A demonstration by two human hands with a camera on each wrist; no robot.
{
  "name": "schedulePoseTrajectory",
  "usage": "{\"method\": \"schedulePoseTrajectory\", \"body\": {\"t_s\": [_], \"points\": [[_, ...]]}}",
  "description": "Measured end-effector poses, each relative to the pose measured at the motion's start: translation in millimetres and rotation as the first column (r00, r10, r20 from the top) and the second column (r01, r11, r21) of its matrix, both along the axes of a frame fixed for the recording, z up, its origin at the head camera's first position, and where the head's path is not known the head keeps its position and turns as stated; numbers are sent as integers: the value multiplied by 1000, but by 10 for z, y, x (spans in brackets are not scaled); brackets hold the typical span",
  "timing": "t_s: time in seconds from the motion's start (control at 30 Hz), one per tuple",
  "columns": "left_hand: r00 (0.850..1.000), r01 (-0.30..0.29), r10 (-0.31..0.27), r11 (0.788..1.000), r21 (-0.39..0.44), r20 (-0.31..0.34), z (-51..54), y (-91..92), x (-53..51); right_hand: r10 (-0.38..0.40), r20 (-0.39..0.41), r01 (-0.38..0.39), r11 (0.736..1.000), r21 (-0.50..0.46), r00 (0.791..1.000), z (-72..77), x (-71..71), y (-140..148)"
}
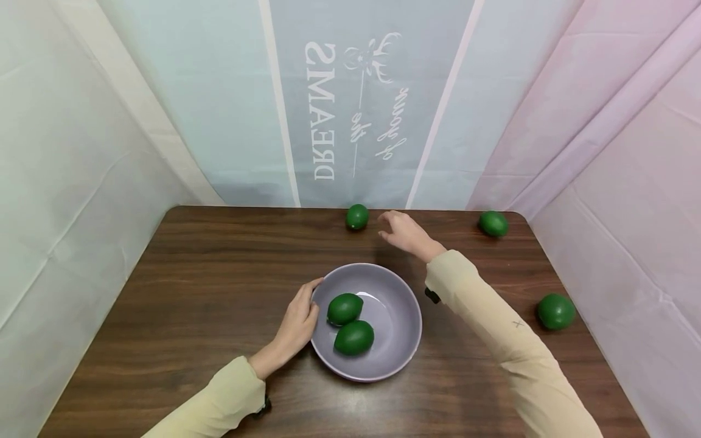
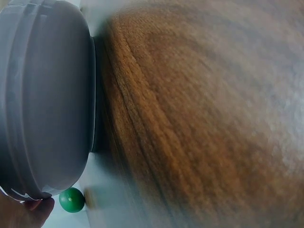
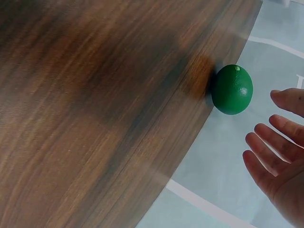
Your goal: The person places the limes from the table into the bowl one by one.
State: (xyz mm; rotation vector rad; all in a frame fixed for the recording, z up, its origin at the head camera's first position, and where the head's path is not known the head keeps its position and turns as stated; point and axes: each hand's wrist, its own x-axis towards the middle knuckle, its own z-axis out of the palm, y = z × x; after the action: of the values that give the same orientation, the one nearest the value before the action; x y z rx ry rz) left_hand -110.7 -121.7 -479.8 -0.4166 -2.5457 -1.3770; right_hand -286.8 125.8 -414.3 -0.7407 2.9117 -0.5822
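A grey-purple bowl holds two green fruits, one touching the other. My left hand grips the bowl's left rim; in the left wrist view, fingertips of the left hand touch the edge of the bowl. Just right of a third green fruit, near the table's back edge, my right hand hovers with nothing in it. The right wrist view shows that fruit apart from the spread fingers of the right hand.
One green fruit lies at the back right corner, and another near the right edge of the dark wooden table. Pale cloth hangs behind the table and along both sides.
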Motion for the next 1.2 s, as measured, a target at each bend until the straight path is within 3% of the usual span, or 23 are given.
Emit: {"method": "schedulePoseTrajectory", "body": {"t_s": [0.97, 1.2], "points": [[1000, -4, 4, 1000, 5, -13, -34, 1, 12, 48, -106, -44, 998, 40, 993, -231, -400, -265], [1000, -3, 3, 1000, 1, -13, -19, 5, 7, 49, -97, -43, 997, 70, 994, -275, -453, -325]]}}
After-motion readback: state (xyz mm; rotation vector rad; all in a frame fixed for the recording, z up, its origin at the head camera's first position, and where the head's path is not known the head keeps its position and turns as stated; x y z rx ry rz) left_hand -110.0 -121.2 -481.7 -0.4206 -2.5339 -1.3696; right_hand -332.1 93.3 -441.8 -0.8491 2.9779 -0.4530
